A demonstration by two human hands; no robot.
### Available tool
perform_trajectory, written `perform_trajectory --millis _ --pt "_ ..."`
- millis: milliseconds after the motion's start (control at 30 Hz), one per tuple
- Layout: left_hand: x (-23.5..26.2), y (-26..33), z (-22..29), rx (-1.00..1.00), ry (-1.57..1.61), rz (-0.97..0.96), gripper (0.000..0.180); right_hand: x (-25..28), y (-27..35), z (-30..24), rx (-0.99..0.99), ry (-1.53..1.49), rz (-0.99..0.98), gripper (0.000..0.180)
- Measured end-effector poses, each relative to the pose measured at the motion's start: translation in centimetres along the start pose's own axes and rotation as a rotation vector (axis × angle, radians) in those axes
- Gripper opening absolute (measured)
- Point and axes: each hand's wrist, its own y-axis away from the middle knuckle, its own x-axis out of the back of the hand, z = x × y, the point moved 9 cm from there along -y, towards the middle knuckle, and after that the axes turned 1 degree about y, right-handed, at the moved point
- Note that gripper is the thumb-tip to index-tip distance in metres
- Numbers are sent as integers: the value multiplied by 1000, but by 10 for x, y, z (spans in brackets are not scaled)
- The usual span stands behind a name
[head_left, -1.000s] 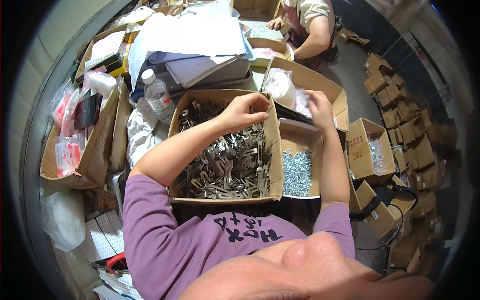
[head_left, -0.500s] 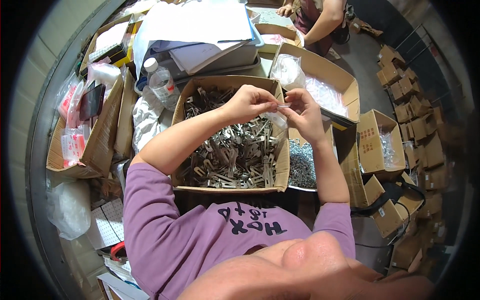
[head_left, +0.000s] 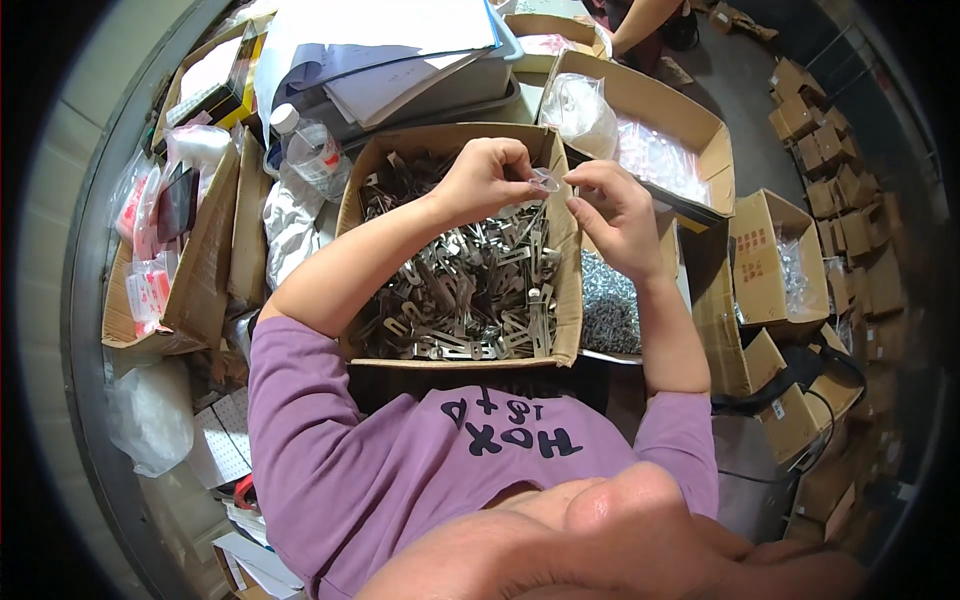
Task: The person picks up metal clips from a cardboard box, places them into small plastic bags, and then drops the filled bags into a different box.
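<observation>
While the small clear plastic piece (head_left: 545, 181) sits pinched in the left hand (head_left: 488, 182), a light, steady hold should avoid creasing it; the right hand (head_left: 622, 218) curls narrowly just beside, its hold unclear. Metal clips (head_left: 458, 292) lie below the left hand.

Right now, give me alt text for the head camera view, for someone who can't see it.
A person's left hand pinches a small clear piece of plastic over an open cardboard box of metal clips, the right hand close beside it. Small silvery metal parts lie to the box's right; papers are piled beyond.
</observation>
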Motion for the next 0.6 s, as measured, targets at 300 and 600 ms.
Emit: perform_trajectory --millis 300,600 --pt "-15 5 30 -241 -236 -98 40 -26 8 12 -9 280 -260 27" --pt "-9 -3 13 -125 -369 -30 34 -48 7 -6 17 325 -222 38"
